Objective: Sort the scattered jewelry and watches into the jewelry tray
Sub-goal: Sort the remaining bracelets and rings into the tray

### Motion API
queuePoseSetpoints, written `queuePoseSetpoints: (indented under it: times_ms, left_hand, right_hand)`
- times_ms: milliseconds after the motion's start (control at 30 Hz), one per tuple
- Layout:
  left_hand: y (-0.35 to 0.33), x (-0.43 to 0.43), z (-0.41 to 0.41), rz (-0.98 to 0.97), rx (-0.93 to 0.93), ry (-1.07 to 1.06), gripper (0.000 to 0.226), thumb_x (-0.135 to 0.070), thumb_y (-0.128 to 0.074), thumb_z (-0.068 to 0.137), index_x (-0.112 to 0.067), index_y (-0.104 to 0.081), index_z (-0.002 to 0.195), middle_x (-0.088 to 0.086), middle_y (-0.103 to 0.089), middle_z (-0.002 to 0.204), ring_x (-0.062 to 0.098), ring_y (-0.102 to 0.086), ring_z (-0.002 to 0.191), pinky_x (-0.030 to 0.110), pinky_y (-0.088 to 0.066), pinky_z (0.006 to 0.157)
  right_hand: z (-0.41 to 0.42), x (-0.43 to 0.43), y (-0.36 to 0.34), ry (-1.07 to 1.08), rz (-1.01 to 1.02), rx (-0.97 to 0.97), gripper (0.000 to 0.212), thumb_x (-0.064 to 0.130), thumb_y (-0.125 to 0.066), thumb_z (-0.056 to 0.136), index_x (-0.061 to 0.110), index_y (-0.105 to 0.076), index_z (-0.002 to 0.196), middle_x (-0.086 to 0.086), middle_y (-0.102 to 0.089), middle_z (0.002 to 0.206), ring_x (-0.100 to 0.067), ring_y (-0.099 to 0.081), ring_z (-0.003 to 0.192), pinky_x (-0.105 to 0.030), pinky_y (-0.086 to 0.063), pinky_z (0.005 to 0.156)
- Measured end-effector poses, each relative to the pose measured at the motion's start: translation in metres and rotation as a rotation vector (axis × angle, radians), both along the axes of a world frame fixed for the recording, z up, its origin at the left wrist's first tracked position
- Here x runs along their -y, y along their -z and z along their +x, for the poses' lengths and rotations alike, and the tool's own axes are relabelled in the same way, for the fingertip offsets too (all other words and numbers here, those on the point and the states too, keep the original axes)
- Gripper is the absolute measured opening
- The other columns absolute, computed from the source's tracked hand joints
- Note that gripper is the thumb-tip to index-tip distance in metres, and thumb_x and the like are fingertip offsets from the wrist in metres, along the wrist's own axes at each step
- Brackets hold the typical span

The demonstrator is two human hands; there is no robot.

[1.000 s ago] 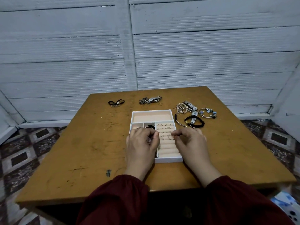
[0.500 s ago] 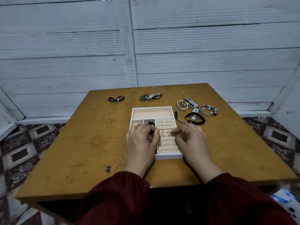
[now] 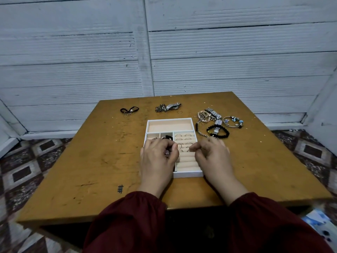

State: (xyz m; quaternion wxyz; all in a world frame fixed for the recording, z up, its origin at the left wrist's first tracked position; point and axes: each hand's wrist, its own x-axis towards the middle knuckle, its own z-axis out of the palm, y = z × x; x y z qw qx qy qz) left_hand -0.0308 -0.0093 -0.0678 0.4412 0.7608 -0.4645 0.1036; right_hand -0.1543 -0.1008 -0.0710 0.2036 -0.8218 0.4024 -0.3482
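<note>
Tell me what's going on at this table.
A person in dark red sleeves is sorting jewelry. Both hands are curled over the tray: the left hand grips a small piece, the right hand pinches at the ring rolls, contents too small to tell. Rings are slotted in; watches and bracelets lie on the table beside it.

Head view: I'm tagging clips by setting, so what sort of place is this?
Probably a room corner in a home rather than a shop: a worn wooden table stands near white panelled walls over patterned floor tiles, with a small jewelry tray on it.
</note>
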Motion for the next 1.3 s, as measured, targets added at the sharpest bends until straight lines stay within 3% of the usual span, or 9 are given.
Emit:
queuePoseSetpoints:
  times_ms: [133,333,467,700,833,933,1100,1300]
  left_hand:
    - [0.000,0.000,0.000,0.008,0.003,-0.005,0.009,-0.028,-0.064,0.088,-0.024,-0.067,0.080,-0.013,-0.062,0.077,0.012,-0.046,0.084,0.031,-0.034,0.073]
    - [-0.002,0.000,0.001,0.027,-0.007,0.009,0.010,-0.030,-0.063,0.088,-0.025,-0.067,0.081,-0.013,-0.062,0.079,0.010,-0.044,0.087,0.030,-0.032,0.074]
    - [-0.003,-0.001,0.003,0.081,0.003,0.056,0.013,-0.033,-0.058,0.092,-0.026,-0.068,0.088,-0.012,-0.061,0.084,0.010,-0.044,0.089,0.027,-0.029,0.075]
    - [-0.003,-0.001,0.006,0.140,0.018,0.128,0.016,-0.030,-0.057,0.093,-0.022,-0.071,0.095,-0.007,-0.058,0.089,0.015,-0.047,0.093,0.024,-0.031,0.075]
    - [-0.005,-0.001,0.007,0.148,0.011,0.163,0.013,-0.027,-0.060,0.092,-0.021,-0.072,0.092,-0.010,-0.056,0.086,0.014,-0.047,0.092,0.024,-0.033,0.075]
    - [-0.006,-0.001,0.007,0.173,0.029,0.164,0.014,-0.029,-0.060,0.092,-0.021,-0.072,0.093,-0.009,-0.057,0.087,0.014,-0.045,0.092,0.029,-0.038,0.078]
    - [-0.006,0.000,0.007,0.197,0.049,0.161,0.014,-0.028,-0.060,0.092,-0.021,-0.072,0.092,-0.007,-0.056,0.087,0.016,-0.044,0.093,0.030,-0.039,0.079]
    - [-0.009,-0.002,0.006,0.236,0.045,0.164,0.014,-0.030,-0.060,0.091,-0.022,-0.072,0.092,-0.006,-0.053,0.087,0.016,-0.042,0.095,0.022,-0.029,0.077]
  right_hand:
    - [0.000,0.001,0.001,0.003,-0.008,0.003,0.022,0.012,-0.058,0.084,0.030,-0.071,0.084,0.015,-0.052,0.086,-0.009,-0.041,0.092,-0.032,-0.035,0.082]
    - [-0.001,0.001,0.002,0.124,-0.018,0.159,0.034,0.008,-0.048,0.089,0.023,-0.062,0.116,0.009,-0.062,0.095,-0.016,-0.054,0.094,-0.037,-0.045,0.083]
    - [-0.003,0.004,0.006,0.240,0.020,0.054,0.038,0.006,-0.047,0.089,0.025,-0.061,0.118,0.009,-0.064,0.105,-0.018,-0.051,0.105,-0.031,-0.033,0.084]
    - [-0.002,0.013,0.013,0.179,0.083,0.008,0.041,-0.002,-0.046,0.087,0.013,-0.063,0.121,-0.004,-0.065,0.119,-0.026,-0.054,0.113,-0.038,-0.041,0.100]
    - [-0.005,0.018,0.013,0.090,0.101,-0.284,0.039,0.010,-0.044,0.095,0.016,-0.056,0.132,-0.007,-0.049,0.142,-0.027,-0.037,0.134,-0.035,-0.030,0.109]
    - [-0.016,0.016,0.008,0.005,0.095,-0.432,0.042,0.023,-0.036,0.101,0.025,-0.043,0.142,-0.001,-0.032,0.154,-0.022,-0.022,0.144,-0.036,-0.023,0.116]
    - [-0.028,0.009,0.003,-0.040,0.070,-0.580,0.047,0.038,-0.025,0.102,0.036,-0.023,0.149,0.008,-0.015,0.159,-0.018,-0.007,0.148,-0.038,-0.006,0.119]
    - [-0.030,0.004,0.000,0.010,0.085,-0.581,0.046,0.048,-0.026,0.100,0.042,-0.026,0.146,0.011,-0.017,0.159,-0.018,-0.008,0.148,-0.039,-0.005,0.118]
